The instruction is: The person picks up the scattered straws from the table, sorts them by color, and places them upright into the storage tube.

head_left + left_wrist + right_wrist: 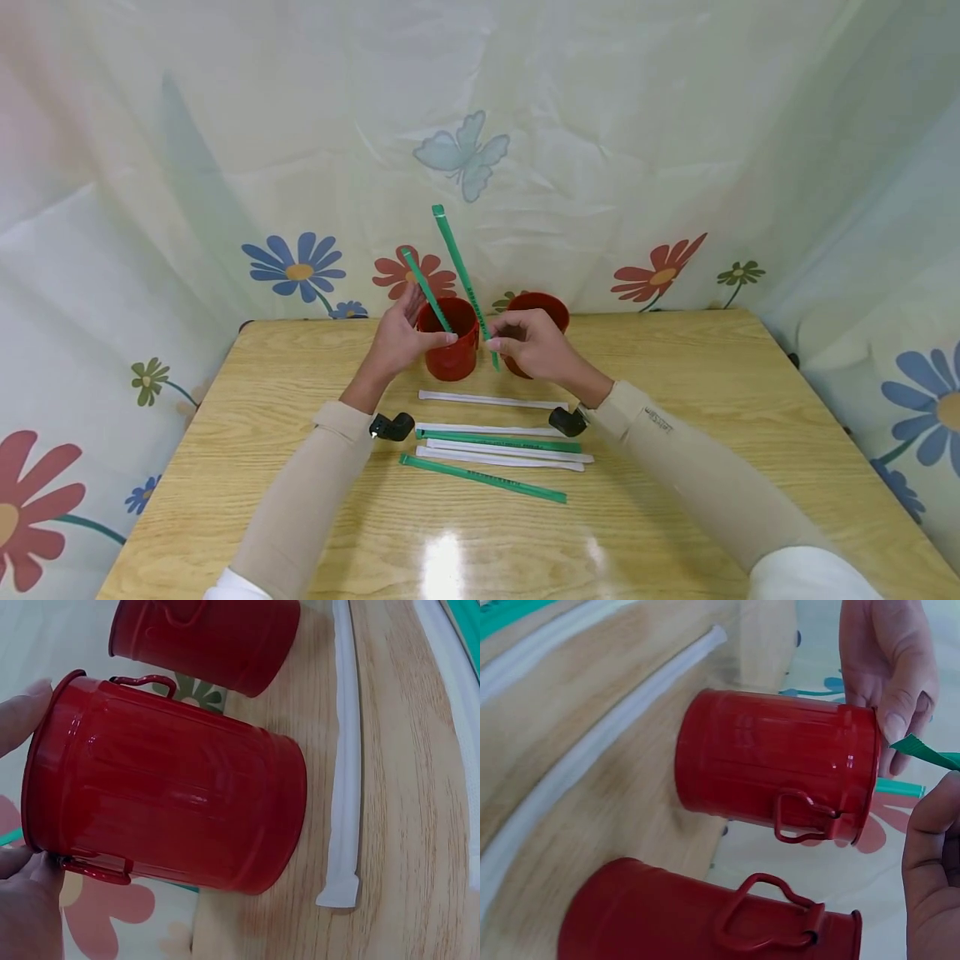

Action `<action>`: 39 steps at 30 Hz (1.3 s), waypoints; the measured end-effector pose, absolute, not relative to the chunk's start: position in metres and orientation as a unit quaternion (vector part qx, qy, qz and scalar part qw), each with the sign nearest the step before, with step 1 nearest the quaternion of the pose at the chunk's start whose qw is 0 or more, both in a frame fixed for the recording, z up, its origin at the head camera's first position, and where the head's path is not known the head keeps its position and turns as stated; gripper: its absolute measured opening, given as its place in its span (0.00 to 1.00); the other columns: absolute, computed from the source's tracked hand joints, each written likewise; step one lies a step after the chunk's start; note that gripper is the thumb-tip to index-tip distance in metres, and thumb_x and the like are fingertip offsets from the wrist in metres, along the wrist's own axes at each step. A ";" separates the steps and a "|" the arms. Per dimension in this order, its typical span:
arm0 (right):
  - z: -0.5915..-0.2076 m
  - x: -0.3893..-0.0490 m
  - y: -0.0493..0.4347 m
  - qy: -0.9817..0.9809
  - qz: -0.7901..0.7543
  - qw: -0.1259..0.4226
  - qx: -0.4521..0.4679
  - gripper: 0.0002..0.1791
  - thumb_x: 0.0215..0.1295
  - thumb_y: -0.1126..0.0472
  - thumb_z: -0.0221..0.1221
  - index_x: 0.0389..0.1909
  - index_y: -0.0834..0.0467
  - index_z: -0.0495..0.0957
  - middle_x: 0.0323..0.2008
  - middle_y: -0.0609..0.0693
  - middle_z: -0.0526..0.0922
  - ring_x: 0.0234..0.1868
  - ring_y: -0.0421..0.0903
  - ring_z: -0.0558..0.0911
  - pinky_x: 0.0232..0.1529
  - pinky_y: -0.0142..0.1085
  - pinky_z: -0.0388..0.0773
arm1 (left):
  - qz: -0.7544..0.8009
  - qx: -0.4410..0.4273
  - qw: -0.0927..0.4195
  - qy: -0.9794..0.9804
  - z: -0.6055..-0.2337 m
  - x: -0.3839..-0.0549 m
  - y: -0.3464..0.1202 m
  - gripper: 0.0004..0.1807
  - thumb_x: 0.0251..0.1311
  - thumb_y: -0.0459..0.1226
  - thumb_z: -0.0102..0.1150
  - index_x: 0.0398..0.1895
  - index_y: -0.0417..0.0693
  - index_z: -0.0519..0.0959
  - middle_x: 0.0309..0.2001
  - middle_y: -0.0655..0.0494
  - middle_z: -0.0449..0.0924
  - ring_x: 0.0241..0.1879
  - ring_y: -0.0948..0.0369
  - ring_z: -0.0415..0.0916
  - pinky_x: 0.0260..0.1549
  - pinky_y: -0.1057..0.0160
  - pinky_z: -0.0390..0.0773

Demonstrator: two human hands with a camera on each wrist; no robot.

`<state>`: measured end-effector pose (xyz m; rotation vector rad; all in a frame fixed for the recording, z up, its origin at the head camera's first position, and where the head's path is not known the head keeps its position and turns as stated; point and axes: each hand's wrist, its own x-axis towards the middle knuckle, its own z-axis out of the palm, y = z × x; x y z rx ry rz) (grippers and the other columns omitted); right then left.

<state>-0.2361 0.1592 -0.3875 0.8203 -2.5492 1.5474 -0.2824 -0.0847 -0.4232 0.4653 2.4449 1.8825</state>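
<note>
My left hand (399, 340) grips the rim of the left red metal bucket (452, 364), thumb on the near side and fingers at the far side. One green paper-wrapped straw (424, 286) leans inside that bucket, its top sticking out. Between thumb and fingers, my right hand (543, 343) pinches a second green wrapped straw (456, 252), held tilted just right of the bucket's rim. Its lower end (913, 748) shows near the left thumb in the right wrist view. Partly behind my right hand stands another red bucket (551, 307) with side handles.
On the wooden table (645, 392), in front of the buckets, lie several wrapped straws side by side: a white straw (491, 400) nearest the buckets, more white ones, and green ones including the front green straw (483, 477). A flowered curtain (600, 167) hangs behind.
</note>
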 end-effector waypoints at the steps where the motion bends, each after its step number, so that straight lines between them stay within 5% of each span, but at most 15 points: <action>1: -0.386 -0.237 0.157 -0.825 0.498 0.024 0.265 0.02 0.62 0.69 0.63 0.34 0.64 0.83 0.32 0.56 0.82 0.33 0.50 0.77 0.37 0.29 0.79 | 0.605 0.150 0.011 0.782 -0.423 -0.282 -0.085 0.59 0.50 0.38 0.75 0.80 0.56 0.44 0.79 0.57 0.53 0.78 0.55 0.51 0.70 0.44 0.64; 16: -0.373 -0.264 0.138 -0.829 0.503 0.008 0.245 0.05 0.67 0.65 0.60 0.35 0.63 0.82 0.36 0.56 0.83 0.36 0.52 0.79 0.38 0.34 0.83 | 0.599 0.177 0.030 0.780 -0.393 -0.263 -0.081 0.57 0.53 0.33 0.72 0.80 0.48 0.44 0.75 0.46 0.60 0.75 0.46 0.58 0.66 0.46 0.71; 39: -0.357 -0.296 0.111 -0.868 0.442 0.038 0.225 0.05 0.67 0.64 0.61 0.35 0.61 0.84 0.30 0.54 0.81 0.31 0.49 0.77 0.33 0.35 0.79 | 0.593 0.192 0.009 0.782 -0.420 -0.283 -0.084 0.56 0.52 0.37 0.74 0.80 0.57 0.47 0.72 0.48 0.67 0.70 0.50 0.67 0.63 0.42 0.74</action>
